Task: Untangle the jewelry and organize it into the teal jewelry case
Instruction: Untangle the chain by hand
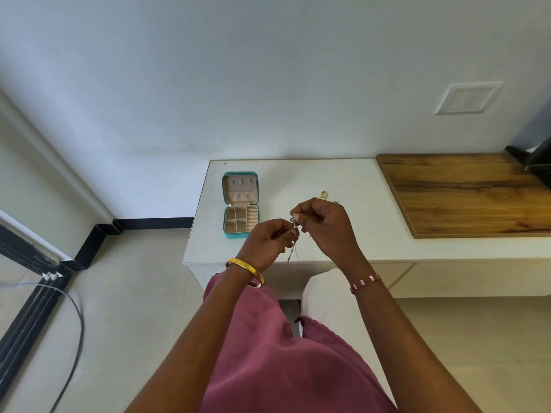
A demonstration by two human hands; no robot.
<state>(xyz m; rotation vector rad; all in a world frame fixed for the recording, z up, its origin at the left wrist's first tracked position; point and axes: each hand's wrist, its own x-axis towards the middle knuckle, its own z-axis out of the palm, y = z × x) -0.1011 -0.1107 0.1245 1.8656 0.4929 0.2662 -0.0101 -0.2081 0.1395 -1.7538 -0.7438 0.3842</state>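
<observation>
1. Fingers of both hands are curled narrow and pinch one thin silver chain (293, 234) held up between them: the left hand (268, 238) grips it from below, the right hand (323, 223) pinches it at the top by thumb and forefinger. Holding it in the air, just over the near edge of the table, likely lets the loose end hang free so that a knot shows; whether a knot remains is too small to tell.

2. White table (343, 186): the work surface, with the wooden board (465, 192) lying on its right part, apart from the jewelry.

3. Teal jewelry case (240, 204): it lies open and flat on the left part of the table, lid (240, 186) away from the person, divided tray nearer. I judge it is set there so the left hand can reach it. No piece shows in the compartments.

4. Gold pieces (323, 194): a small heap on the table just beyond the right hand, probably waiting their turn; their kind is unclear.

5. Gold bangle (246, 268) on the left wrist and a beaded bracelet (365, 282) on the right are worn, not part of the sorting.

6. No brand, label or writing can be read anywhere.
</observation>
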